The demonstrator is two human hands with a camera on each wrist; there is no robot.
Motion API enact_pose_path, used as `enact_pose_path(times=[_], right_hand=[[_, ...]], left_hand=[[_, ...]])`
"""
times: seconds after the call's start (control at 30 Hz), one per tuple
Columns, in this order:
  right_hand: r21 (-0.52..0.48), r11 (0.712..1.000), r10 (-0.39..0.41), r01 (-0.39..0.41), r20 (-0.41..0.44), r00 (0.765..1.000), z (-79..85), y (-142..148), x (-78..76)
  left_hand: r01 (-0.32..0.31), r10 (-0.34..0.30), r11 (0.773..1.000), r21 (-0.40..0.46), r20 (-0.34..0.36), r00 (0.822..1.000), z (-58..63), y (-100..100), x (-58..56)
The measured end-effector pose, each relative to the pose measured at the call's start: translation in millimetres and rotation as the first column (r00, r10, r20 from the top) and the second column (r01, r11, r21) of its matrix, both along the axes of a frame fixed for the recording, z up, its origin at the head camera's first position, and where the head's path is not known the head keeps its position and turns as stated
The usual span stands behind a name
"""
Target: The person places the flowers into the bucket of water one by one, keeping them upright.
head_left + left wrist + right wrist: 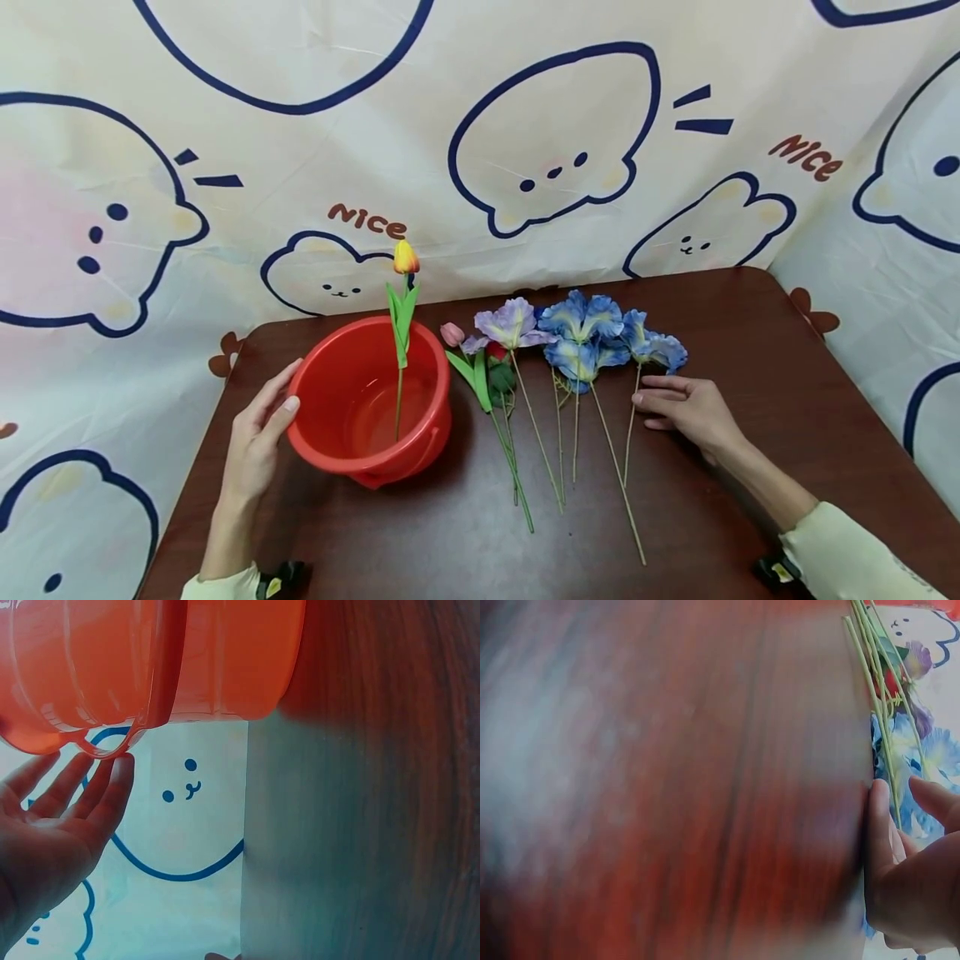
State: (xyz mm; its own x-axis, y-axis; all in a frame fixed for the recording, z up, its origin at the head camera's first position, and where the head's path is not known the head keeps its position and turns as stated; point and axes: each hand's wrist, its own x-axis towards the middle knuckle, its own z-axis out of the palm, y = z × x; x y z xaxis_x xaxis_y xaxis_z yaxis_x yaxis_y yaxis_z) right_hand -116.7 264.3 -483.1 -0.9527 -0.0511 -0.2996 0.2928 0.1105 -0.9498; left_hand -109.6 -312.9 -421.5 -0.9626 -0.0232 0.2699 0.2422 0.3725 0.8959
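My left hand (pixel 258 442) is at the left side of a red plastic bucket (pixel 330 450), thumb at the rim and fingers behind it. The left wrist view shows the fingertips against the bucket's side lug (pixel 112 750). An artificial yellow-orange tulip (pixel 406 257) stands upright in the bucket, its stem reaching down inside. On the right, my right hand (pixel 693 412) reaches to the stem of the rightmost blue iris (pixel 660 348). In the right wrist view its fingertips stand apart around that stem. More blue irises (pixel 581 318) lie just left of it.
Between bucket and right hand, a lilac iris (pixel 512 323), a pink tulip (pixel 452 334) and a partly hidden red flower (pixel 496 351) lie with stems toward me. The brown table (pixel 720 533) ends at a cartoon-printed cloth (pixel 375 167) behind it.
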Motion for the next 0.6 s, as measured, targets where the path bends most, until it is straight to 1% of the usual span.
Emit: enact_pose_path(times=[0.1, 0.37, 0.6], right_hand=[[0.017, 1.000, -0.006, 0.006, 0.018, 1.000, -0.7, -2.7, -1.1], [0.069, 0.998, -0.015, 0.012, 0.034, 0.999, -1.5, -7.9, -4.0], [0.034, 0.999, 0.010, -0.012, 0.038, 0.999, 1.0, -7.7, -3.0]], left_hand=[[0.002, -0.002, 1.000, 0.003, -0.002, 1.000, 0.0, 0.2, 0.3], [0.007, -0.007, 1.000, 0.003, -0.010, 1.000, -1.0, -1.1, 1.5], [0.012, -0.012, 1.000, 0.012, -0.011, 1.000, -0.7, -1.3, 0.9]])
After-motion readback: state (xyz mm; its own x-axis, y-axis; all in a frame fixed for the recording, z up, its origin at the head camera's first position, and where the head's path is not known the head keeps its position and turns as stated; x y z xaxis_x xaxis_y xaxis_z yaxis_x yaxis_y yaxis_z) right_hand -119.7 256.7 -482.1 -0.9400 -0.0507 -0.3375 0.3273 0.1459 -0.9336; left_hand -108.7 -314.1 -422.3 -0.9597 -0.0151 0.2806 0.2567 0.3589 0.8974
